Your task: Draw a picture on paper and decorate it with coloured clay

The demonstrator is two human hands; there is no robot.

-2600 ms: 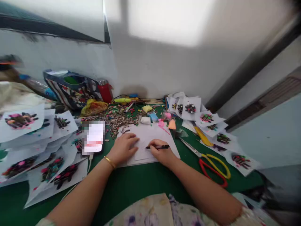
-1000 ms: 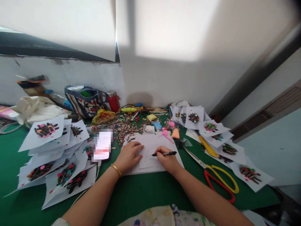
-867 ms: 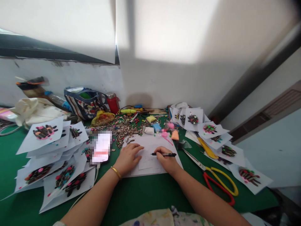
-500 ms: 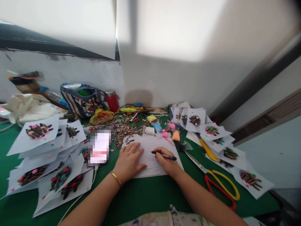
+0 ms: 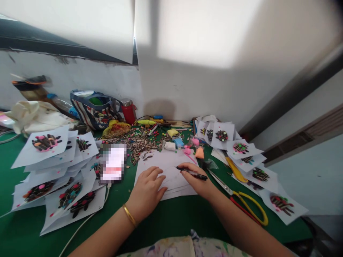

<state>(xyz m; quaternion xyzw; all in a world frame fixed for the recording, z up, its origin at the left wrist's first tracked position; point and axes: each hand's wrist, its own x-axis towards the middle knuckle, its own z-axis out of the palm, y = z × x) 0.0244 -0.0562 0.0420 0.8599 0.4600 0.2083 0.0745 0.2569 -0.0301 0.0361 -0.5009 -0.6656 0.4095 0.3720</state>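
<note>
Left cards: pale sheets bearing dark seed shapes (image 5: 44, 142), piled far to the left of the right hand (image 5: 197, 182) and its grip on the black pen (image 5: 194, 173).
Cloth bag: the patterned bag (image 5: 93, 109) stands beyond the grip, off to the left, with the red flask (image 5: 129, 113) just beside it.
Phone: the phone (image 5: 114, 162), its screen pixelated, lies left of both hands, a white cable (image 5: 107, 195) running from its near end.
Left hand: the left hand (image 5: 148, 187) rests on the paper, left of the pen grip, fingers bent and holding nothing visible; a gold bracelet (image 5: 129, 215) circles the wrist.
Seeds: a loose heap of seeds (image 5: 139, 141) beyond the left hand.
Paper: the white paper (image 5: 158, 159) lies under both hands, faint marks on it.
Right hand: fingers closed around the pen, tilted, one end pointing left over the paper; whether it touches cannot be told.
Clay: small coloured packs (image 5: 199, 152) just beyond the grip.
Scissors: the scissors (image 5: 230, 191) lie right of the grip, the forearm partly covering the red handle.
Right cards: more seed-covered cards (image 5: 285, 207), farthest right.
</note>
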